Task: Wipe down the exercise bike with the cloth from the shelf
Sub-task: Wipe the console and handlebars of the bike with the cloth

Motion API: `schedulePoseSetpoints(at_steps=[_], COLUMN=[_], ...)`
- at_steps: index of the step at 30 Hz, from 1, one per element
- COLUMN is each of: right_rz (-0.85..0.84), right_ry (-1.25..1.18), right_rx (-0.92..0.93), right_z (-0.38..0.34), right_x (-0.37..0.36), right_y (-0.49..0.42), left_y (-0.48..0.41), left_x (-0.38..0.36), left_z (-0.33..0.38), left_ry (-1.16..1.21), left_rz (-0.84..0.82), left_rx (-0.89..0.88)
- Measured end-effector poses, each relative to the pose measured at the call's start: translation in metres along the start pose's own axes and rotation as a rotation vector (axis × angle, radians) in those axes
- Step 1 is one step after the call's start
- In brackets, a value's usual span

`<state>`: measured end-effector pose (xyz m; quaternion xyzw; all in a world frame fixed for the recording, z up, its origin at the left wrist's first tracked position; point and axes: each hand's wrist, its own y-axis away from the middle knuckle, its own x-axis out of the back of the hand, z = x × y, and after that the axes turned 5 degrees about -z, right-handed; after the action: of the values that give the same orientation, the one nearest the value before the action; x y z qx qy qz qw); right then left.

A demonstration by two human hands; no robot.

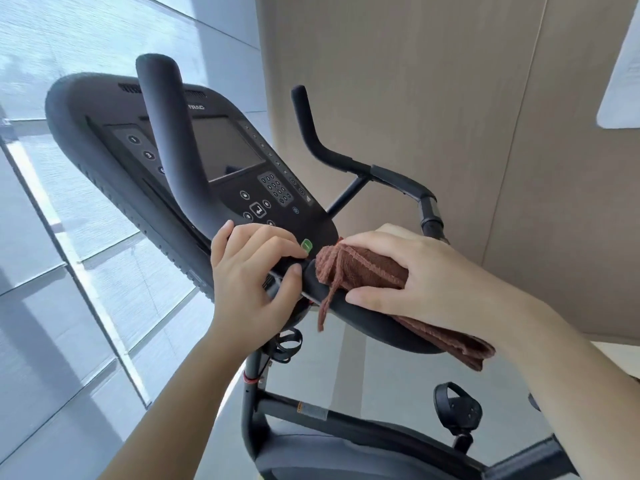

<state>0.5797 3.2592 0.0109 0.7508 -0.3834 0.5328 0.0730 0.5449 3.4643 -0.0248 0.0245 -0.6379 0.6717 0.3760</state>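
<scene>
The black exercise bike fills the view, its console (221,157) with a dark screen and keypad tilted toward me. A brown ribbed cloth (363,268) lies folded over the bike's handlebar pad (367,320) just right of the console. My right hand (426,271) lies on top of the cloth, fingers and thumb wrapped round cloth and pad. My left hand (256,278) grips the console's lower edge, fingertips by a green button (307,244). A loose strip of cloth hangs down off the pad.
Two upright handlebar horns rise at the left (166,109) and right (311,133). Below are the frame tube (332,415), a pedal with strap (457,408) and the grey seat (311,455). A window wall runs along the left, a beige wall panel (450,98) on the right.
</scene>
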Motion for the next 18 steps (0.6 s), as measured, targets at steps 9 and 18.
schedulePoseSetpoints(at_steps=[9,18], right_rz=[-0.012,0.147], right_ry=[0.051,0.01], right_rx=[0.284,0.514], right_z=[0.033,0.102], right_x=[0.009,0.011], right_y=[0.019,0.044], left_y=[0.01,0.017], left_x=[-0.004,-0.034], left_z=[0.03,0.1], left_ry=[-0.106,-0.268], left_rz=[-0.019,-0.13], left_rx=[0.131,0.122])
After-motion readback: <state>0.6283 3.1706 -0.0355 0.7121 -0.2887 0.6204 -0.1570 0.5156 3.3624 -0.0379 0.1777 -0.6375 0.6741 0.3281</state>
